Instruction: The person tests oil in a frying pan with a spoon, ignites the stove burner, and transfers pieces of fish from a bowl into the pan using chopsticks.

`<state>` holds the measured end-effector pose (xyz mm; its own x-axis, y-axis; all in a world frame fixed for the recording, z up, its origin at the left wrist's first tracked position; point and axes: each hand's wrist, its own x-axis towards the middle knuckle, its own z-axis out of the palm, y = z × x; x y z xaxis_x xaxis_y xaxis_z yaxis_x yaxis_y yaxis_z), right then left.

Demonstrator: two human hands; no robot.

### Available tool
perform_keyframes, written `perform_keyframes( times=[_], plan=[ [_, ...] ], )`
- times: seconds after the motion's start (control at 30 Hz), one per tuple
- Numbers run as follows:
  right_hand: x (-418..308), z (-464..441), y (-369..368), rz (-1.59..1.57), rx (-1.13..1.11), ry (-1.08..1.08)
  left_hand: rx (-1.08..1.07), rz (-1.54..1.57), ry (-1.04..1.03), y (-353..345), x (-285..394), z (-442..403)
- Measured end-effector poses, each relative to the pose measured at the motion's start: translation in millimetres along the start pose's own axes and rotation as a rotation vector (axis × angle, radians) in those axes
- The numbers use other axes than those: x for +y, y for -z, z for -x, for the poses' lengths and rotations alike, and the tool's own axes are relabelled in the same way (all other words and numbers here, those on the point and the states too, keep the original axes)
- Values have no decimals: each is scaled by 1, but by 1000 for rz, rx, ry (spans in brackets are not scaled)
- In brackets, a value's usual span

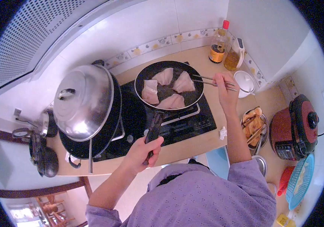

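My left hand (145, 151) is wrapped round the black handle (155, 130) of a frying pan (165, 92) on the black stove. Several pale pieces of fish or meat lie apart in the pan, one (184, 82) near its right side. Pinched in my right hand (226, 89) are chopsticks (210, 80), held to the right of the pan. Their tips reach over the pan's right rim, close to that right piece; whether they touch it I cannot tell.
A big wok with a domed metal lid (84, 102) stands left on the stove (203, 123). Bottles (218, 49) and a white bowl (244, 82) are at the back right. Further right are a bowl of browned food (253, 126), a red cooker (294, 128) and a blue basket (300, 181).
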<state>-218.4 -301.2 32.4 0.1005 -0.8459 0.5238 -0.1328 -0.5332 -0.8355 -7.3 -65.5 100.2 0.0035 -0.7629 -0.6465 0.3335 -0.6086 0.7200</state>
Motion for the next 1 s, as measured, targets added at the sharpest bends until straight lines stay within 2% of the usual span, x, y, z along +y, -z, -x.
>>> perform_keyframes(
  times=[0.43, 0.53, 0.6, 0.73, 0.8, 0.93, 1.0],
  plan=[
    [1, 6, 8, 11, 47, 19, 62, 63, 33, -6, 21, 3],
    [-6, 7, 12, 2, 42, -11, -13, 79, 24, 1, 20, 4],
    [-19, 7, 12, -93, 89, -31, -50, 208, 8, 4, 19, 4],
    [-42, 4, 12, -92, 117, 37, -131, 443, 33, 25, 2, -2],
    [-48, 2, 12, -104, 167, 141, -209, 549, 21, 32, -11, -6],
    [-74, -1, 2, -50, 107, 187, -224, 547, -40, 37, -37, -15],
    [-80, -1, -8, -8, 13, 135, -196, 484, -61, 38, -48, -19]
  ],
)
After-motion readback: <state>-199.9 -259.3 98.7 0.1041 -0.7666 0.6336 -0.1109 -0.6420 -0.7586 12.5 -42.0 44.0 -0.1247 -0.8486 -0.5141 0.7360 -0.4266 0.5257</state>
